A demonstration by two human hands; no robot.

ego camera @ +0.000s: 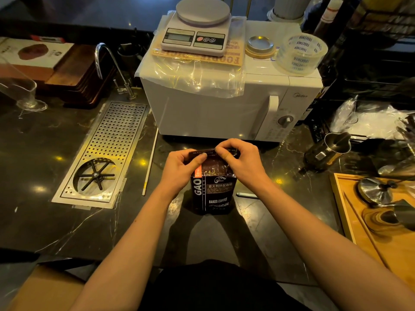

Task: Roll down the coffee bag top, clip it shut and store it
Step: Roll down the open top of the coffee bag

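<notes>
A black coffee bag point(213, 194) with white lettering stands upright on the dark marble counter, just in front of the microwave. Its top edge is folded flat. My left hand point(182, 166) pinches the left end of that fold, thumb on the front. My right hand point(241, 159) pinches the right end, fingers curled over the top. A slim grey clip-like bar point(247, 195) lies on the counter to the right of the bag. A long white stick point(150, 163) lies to the left of the bag.
A white microwave point(224, 108) stands close behind the bag, with a kitchen scale point(197, 30) and tape rolls point(299, 53) on top. A perforated steel drain tray point(105, 151) is at left, a metal pitcher point(326, 151) and a wooden tray point(359, 223) at right.
</notes>
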